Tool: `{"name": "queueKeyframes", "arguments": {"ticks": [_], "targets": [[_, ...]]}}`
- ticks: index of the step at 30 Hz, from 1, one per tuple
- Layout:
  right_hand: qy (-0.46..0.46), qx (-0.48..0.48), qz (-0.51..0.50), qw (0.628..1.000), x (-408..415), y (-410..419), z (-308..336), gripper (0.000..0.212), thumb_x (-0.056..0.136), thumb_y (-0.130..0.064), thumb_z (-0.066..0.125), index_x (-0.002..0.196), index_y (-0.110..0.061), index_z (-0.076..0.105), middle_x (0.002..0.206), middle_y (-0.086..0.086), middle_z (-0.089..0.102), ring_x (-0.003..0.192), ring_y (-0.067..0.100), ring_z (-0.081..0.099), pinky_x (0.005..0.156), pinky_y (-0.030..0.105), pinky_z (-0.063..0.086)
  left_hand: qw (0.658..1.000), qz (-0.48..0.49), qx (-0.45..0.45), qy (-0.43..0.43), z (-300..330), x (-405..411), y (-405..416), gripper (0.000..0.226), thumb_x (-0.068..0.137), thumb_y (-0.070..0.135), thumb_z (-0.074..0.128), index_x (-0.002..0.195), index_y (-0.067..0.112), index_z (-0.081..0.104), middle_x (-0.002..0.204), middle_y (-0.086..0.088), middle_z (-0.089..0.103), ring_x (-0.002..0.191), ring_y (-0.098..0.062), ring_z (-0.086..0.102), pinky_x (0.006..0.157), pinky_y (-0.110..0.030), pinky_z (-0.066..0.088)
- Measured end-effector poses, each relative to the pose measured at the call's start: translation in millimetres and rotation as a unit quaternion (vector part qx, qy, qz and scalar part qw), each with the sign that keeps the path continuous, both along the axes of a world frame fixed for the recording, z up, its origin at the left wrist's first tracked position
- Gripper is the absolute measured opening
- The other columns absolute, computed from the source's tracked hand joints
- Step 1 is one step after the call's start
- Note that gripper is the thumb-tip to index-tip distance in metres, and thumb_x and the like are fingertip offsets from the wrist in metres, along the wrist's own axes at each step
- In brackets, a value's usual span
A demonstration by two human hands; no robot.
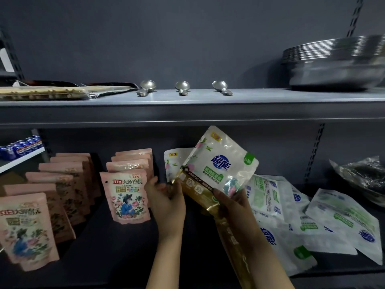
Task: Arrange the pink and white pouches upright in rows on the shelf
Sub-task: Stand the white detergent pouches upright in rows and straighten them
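Ideally, with both hands, left [166, 202] and right [230, 205], gripping its gold base, the tilted white detergent pouch [220, 163] is stood upright directly before the standing white pouch [174, 163].

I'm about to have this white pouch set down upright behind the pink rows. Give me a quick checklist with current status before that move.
1. Grip on the held white pouch: ok. The left hand and the right hand both hold its lower gold edge.
2. Pouch orientation: not ok. It is tilted, top leaning right.
3. Landing spot: ok. One standing white pouch is behind it, with bare shelf in front.
4. Pink pouch rows: ok. They are upright, in two rows.
5. Remaining white pouches: not ok. They lie flat in a loose pile on the right.
6. Whether the standing pouch is stable: cannot tell, since it is partly hidden.
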State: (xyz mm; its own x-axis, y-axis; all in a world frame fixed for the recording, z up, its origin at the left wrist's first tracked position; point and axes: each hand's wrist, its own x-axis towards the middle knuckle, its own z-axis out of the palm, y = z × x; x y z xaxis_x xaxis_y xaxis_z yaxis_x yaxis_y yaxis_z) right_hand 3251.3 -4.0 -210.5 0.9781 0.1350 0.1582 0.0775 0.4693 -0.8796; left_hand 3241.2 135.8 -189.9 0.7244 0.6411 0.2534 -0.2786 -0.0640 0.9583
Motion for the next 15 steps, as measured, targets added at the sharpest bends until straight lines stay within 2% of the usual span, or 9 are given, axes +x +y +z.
{"name": "queueKeyframes", "arguments": {"ticks": [2,5,8,9,12,14,15], "targets": [[0.001,-0.018,-0.023,1.000,2.9,-6.7,1.4,0.045,0.085,-0.008,0.064,0.124,-0.024,0.047,0.111,0.002,0.071,0.099,0.024,0.069,0.079,0.041,0.058,0.997,-0.016,0.069,0.003,2.3,-1.3,6.7,0.055,0.086,0.016,0.063,0.135,0.011,0.037,0.118,0.005,0.046,0.107,-0.005,0.047,0.085,-0.012,0.037],[0.000,-0.035,-0.046,0.998,9.6,-9.5,0.3,0.048,0.084,-0.011,0.066,0.125,-0.024,0.045,0.111,0.002,0.071,0.094,0.024,0.071,0.064,0.032,0.058,0.984,-0.059,0.164,0.029,2.9,-0.7,10.2,0.054,0.088,0.023,0.061,0.137,0.014,0.038,0.125,0.007,0.047,0.115,-0.002,0.043,0.092,-0.016,0.035],[-0.013,-0.068,-0.050,0.996,13.0,-6.5,-1.3,0.049,0.083,-0.010,0.067,0.125,-0.020,0.045,0.111,0.003,0.070,0.092,0.024,0.071,0.064,0.031,0.058,0.970,-0.103,0.216,0.043,1.3,2.5,12.0,0.059,0.089,0.030,0.059,0.141,0.018,0.035,0.140,0.005,0.043,0.129,-0.008,0.041,0.104,-0.023,0.034],[-0.030,-0.076,-0.045,0.996,13.6,-4.8,-1.6,0.048,0.083,-0.008,0.067,0.125,-0.020,0.046,0.112,0.004,0.070,0.095,0.023,0.070,0.066,0.031,0.058,0.966,-0.118,0.226,0.052,1.8,3.2,12.9,0.060,0.089,0.029,0.058,0.143,0.019,0.033,0.140,0.006,0.043,0.129,-0.009,0.041,0.105,-0.023,0.033],[-0.072,-0.119,-0.052,0.989,17.0,1.7,-1.8,0.047,0.083,-0.004,0.066,0.121,-0.022,0.046,0.112,0.001,0.070,0.095,0.015,0.070,0.067,0.025,0.058,0.959,-0.116,0.243,0.085,2.0,6.5,17.0,0.053,0.091,0.023,0.057,0.139,0.021,0.037,0.129,0.004,0.051,0.118,-0.010,0.048,0.093,-0.019,0.035],[-0.079,-0.208,-0.101,0.970,26.4,6.7,-5.2,0.046,0.082,-0.011,0.070,0.117,-0.026,0.045,0.110,-0.004,0.067,0.089,0.005,0.069,0.063,0.022,0.057,0.964,-0.088,0.233,0.092,-1.4,9.0,19.9,0.044,0.091,0.018,0.057,0.133,0.018,0.044,0.117,0.004,0.057,0.103,-0.006,0.051,0.087,-0.018,0.036],[-0.082,-0.283,-0.143,0.945,32.3,8.5,-7.2,0.047,0.080,-0.019,0.072,0.117,-0.027,0.044,0.111,-0.005,0.064,0.089,0.004,0.067,0.065,0.025,0.058,0.967,-0.075,0.225,0.096,-4.3,10.7,20.5,0.039,0.091,0.015,0.056,0.129,0.015,0.048,0.109,0.005,0.058,0.100,-0.005,0.051,0.084,-0.017,0.036]]}}
